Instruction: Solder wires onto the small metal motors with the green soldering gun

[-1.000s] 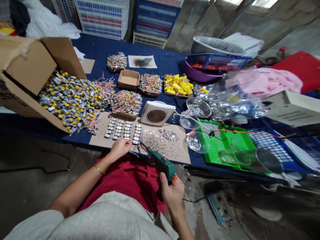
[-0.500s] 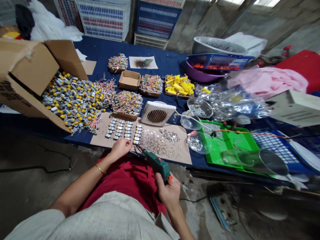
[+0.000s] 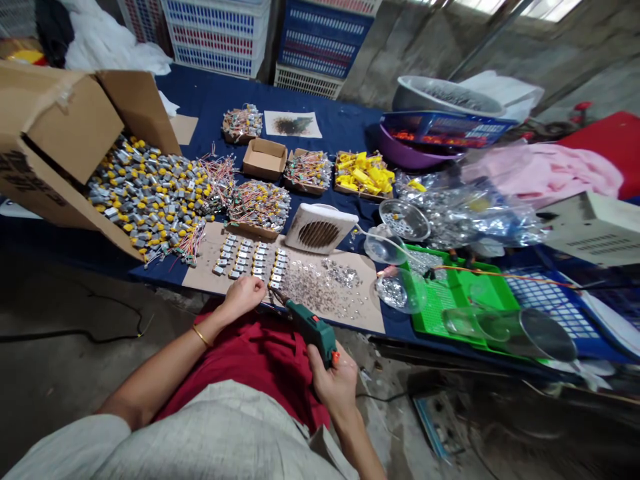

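So far — motor rows (image 3: pixel 247 260) set out on cardboard (image 3: pixel 203 243) by left hand (image 3: pixel 243 297), curled, grip unclear; big motor heap (image 3: pixel 150 200) left in box (image 3: pixel 70 127) — right hand (image 3: pixel 333 381) clenched round soldering gun (image 3: pixel 313 340).

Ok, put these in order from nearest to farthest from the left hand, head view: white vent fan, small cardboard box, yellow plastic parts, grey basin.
From the left hand:
1. White vent fan, ahead and to the right.
2. Small cardboard box, straight ahead.
3. Yellow plastic parts, ahead and right.
4. Grey basin, far right, at the table's back.

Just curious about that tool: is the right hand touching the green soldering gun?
Touching. The head view shows the right hand wrapped around the grip of the green soldering gun.
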